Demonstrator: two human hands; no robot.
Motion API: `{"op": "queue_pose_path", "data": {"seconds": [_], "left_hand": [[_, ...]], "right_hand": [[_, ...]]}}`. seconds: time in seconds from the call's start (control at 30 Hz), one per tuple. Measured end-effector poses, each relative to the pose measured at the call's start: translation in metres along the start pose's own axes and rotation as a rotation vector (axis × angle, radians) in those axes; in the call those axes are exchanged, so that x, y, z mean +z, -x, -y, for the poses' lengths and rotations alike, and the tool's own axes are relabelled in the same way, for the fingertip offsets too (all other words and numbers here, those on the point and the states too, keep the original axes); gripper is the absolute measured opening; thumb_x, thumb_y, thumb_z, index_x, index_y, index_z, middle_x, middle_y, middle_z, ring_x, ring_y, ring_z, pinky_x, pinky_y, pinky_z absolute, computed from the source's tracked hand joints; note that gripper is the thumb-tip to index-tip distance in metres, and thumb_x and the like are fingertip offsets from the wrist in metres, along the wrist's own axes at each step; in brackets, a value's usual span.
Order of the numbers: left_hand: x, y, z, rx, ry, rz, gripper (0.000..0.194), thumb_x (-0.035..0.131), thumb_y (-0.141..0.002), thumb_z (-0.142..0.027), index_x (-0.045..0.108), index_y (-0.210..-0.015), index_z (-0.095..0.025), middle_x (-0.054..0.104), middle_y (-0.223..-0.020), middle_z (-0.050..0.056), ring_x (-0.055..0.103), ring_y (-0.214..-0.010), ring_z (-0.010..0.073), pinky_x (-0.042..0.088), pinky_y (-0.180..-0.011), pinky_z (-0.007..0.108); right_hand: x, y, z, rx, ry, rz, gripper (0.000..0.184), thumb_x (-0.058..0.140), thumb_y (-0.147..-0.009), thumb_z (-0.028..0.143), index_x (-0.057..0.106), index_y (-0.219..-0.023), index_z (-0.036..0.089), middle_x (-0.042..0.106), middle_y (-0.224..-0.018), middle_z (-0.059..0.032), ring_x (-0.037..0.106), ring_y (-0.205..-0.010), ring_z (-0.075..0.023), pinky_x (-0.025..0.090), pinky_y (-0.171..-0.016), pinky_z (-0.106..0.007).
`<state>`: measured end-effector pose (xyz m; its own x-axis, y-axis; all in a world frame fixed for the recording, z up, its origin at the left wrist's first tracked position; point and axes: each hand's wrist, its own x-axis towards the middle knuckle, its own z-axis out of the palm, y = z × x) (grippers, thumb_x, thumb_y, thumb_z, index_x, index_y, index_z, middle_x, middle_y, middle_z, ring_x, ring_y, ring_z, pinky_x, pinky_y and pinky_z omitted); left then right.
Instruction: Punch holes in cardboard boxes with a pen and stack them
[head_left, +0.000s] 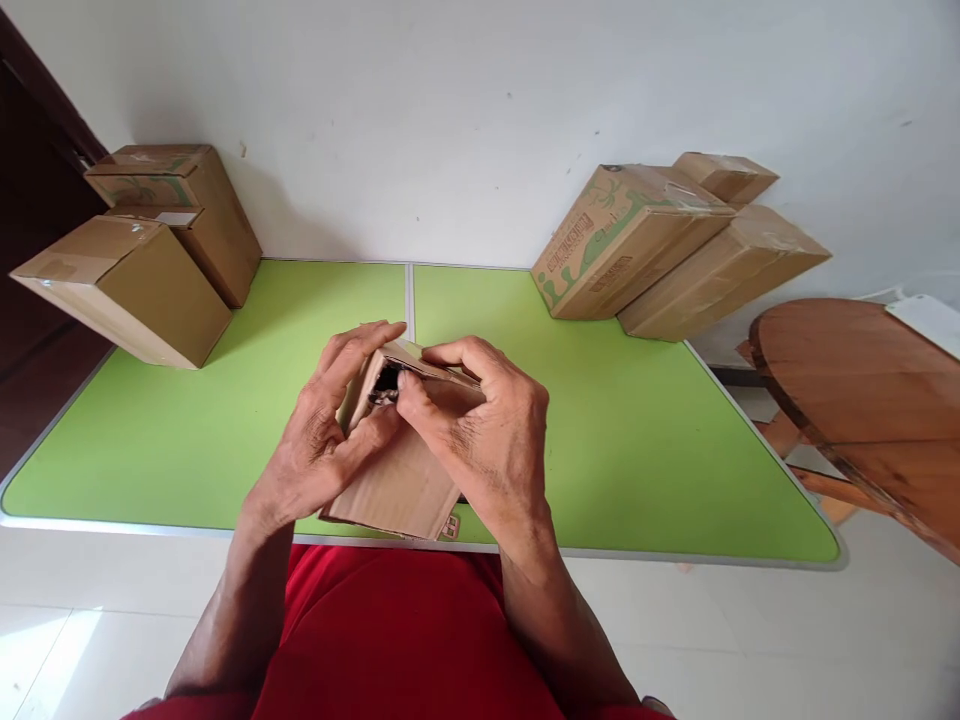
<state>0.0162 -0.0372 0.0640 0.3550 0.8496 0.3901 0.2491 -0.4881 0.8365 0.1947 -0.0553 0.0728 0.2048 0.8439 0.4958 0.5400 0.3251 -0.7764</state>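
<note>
A small cardboard box (405, 480) sits at the near edge of the green table, with a flap hanging toward me. Something black (388, 378) shows inside its opening; I cannot make out what it is. My left hand (322, 430) is closed around the box's left side, fingers over the far edge and thumb by the opening. On the right, my right hand (487, 430) pinches the upper cardboard edge, its thumb at the mouth of the box and its fingers over the top. Part of the box is hidden behind both hands.
Taped cardboard boxes (157, 290) stand at the table's back left. More boxes (660, 260) with green print stand at the back right against the white wall. The green folding table (637, 450) has a metal rim. A round wooden stool (862, 390) is beyond its right edge.
</note>
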Motion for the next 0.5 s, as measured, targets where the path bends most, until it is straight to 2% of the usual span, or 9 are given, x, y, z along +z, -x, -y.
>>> {"op": "queue_pose_path", "data": {"seconds": [0.1,0.17,0.23,0.3,0.33,0.4,0.43,0.5], "left_hand": [[-0.009,-0.003,0.011,-0.044,0.069,0.079,0.058,0.073,-0.104,-0.048,0.060,-0.160,-0.042,0.061,-0.157,0.007,0.059,-0.143,0.0376,0.050,-0.126,0.059],[-0.012,-0.009,0.018,-0.087,0.103,0.099,0.058,0.073,-0.104,-0.052,0.060,-0.160,-0.041,0.063,-0.152,0.008,0.059,-0.141,0.0388,0.047,-0.128,0.061],[-0.014,-0.016,0.022,-0.114,0.104,0.096,0.059,0.075,-0.102,-0.054,0.062,-0.158,-0.040,0.064,-0.149,0.007,0.059,-0.139,0.0390,0.044,-0.130,0.062],[-0.015,-0.021,0.024,-0.112,0.093,0.064,0.058,0.078,-0.101,-0.054,0.065,-0.155,-0.040,0.066,-0.146,0.006,0.060,-0.135,0.0386,0.046,-0.126,0.060],[-0.016,-0.022,0.024,-0.100,0.092,0.042,0.057,0.079,-0.100,-0.054,0.067,-0.154,-0.040,0.066,-0.145,0.005,0.059,-0.133,0.0383,0.050,-0.122,0.059],[-0.017,-0.024,0.024,-0.077,0.096,-0.003,0.055,0.079,-0.099,-0.053,0.069,-0.151,-0.041,0.066,-0.144,0.004,0.057,-0.131,0.0381,0.055,-0.113,0.056],[-0.017,-0.024,0.024,-0.071,0.096,-0.017,0.054,0.079,-0.099,-0.053,0.070,-0.151,-0.041,0.066,-0.145,0.004,0.056,-0.130,0.0379,0.056,-0.109,0.055],[-0.016,-0.023,0.023,-0.073,0.087,-0.024,0.055,0.079,-0.099,-0.053,0.070,-0.151,-0.041,0.065,-0.145,0.003,0.055,-0.129,0.0368,0.057,-0.107,0.054]], "right_hand": [[0.003,-0.007,0.000,0.011,-0.020,0.005,0.011,0.079,-0.090,0.031,0.070,-0.085,0.026,0.079,-0.087,-0.0004,0.072,-0.083,-0.0220,0.061,-0.086,-0.040],[-0.001,-0.012,-0.005,-0.006,-0.084,0.043,0.013,0.078,-0.096,0.036,0.073,-0.091,0.025,0.081,-0.093,-0.0014,0.075,-0.087,-0.0222,0.062,-0.088,-0.041],[-0.012,-0.015,-0.018,-0.023,-0.187,0.091,0.020,0.071,-0.106,0.045,0.077,-0.101,0.027,0.084,-0.104,-0.0023,0.078,-0.098,-0.0227,0.064,-0.093,-0.041],[-0.030,-0.017,-0.043,-0.016,-0.220,0.052,0.028,0.062,-0.113,0.052,0.079,-0.113,0.030,0.084,-0.117,-0.0022,0.080,-0.111,-0.0232,0.065,-0.098,-0.042],[-0.041,-0.016,-0.059,-0.007,-0.173,0.005,0.030,0.059,-0.114,0.053,0.079,-0.117,0.031,0.084,-0.121,-0.0024,0.079,-0.116,-0.0240,0.065,-0.100,-0.043],[-0.063,-0.013,-0.097,-0.006,0.073,-0.047,0.028,0.060,-0.114,0.047,0.080,-0.121,0.029,0.083,-0.122,-0.0054,0.078,-0.115,-0.0271,0.065,-0.097,-0.045],[-0.073,-0.010,-0.116,-0.017,0.239,0.007,0.026,0.060,-0.113,0.039,0.081,-0.120,0.026,0.083,-0.119,-0.0083,0.077,-0.113,-0.0287,0.064,-0.096,-0.045],[-0.086,-0.002,-0.151,-0.022,0.562,0.284,0.032,0.053,-0.110,0.018,0.082,-0.124,0.019,0.082,-0.116,-0.0140,0.076,-0.109,-0.0305,0.062,-0.093,-0.044]]}}
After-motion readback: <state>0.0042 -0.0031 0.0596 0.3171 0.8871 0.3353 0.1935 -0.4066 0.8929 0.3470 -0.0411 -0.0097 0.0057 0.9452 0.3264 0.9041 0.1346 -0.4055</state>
